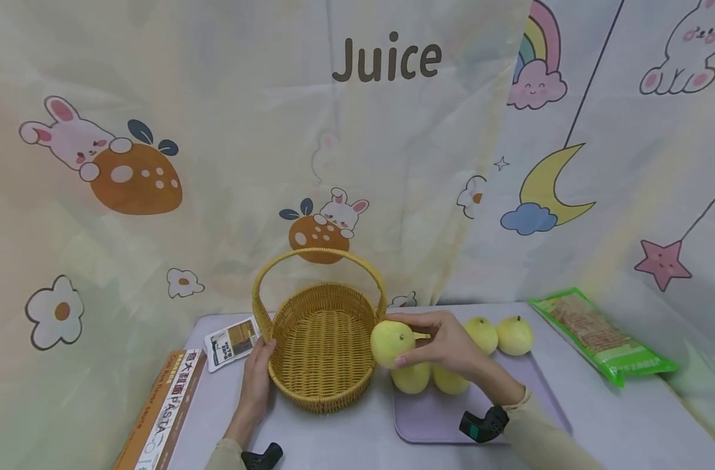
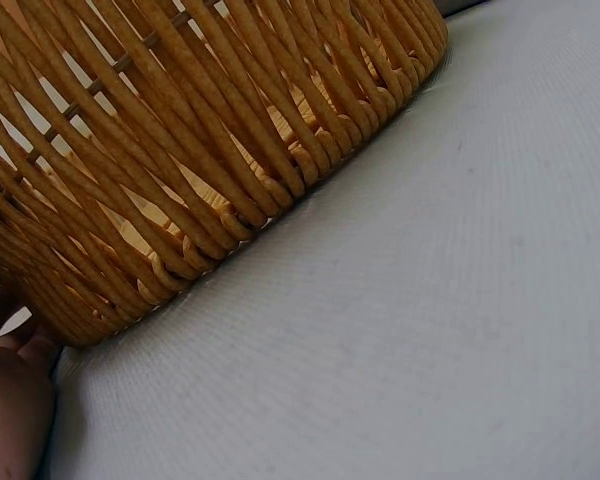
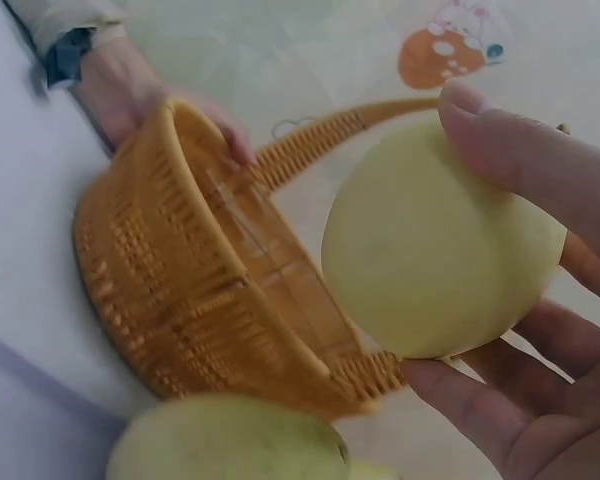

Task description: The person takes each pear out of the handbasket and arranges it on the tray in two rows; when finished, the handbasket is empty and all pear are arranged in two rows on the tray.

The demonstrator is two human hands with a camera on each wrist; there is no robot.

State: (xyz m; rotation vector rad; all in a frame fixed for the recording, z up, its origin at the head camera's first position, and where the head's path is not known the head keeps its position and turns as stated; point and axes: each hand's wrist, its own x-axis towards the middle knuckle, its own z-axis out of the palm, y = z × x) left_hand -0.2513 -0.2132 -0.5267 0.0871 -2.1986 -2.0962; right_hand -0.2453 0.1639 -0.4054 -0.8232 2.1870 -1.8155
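My right hand (image 1: 448, 343) pinches a pale yellow pear (image 1: 389, 344) between thumb and fingers, up by the right side of the basket's rim. In the right wrist view the pear (image 3: 420, 250) fills much of the middle. A woven wicker basket (image 1: 322, 399) with a tall arched handle stands on the table, and no fruit shows inside. On its left side my left hand (image 1: 256, 378) grips the rim, thumb on top near the handle's foot. The left wrist view shows the basket's woven wall (image 2: 210, 130) close up.
Several more pears (image 1: 515, 335) lie on a lilac tray (image 1: 428, 427) to the right. A green packet (image 1: 598, 333) lies beyond it. At left are a small white pouch (image 1: 231, 343) and boxes (image 1: 164, 411). A printed cloth hangs behind the table.
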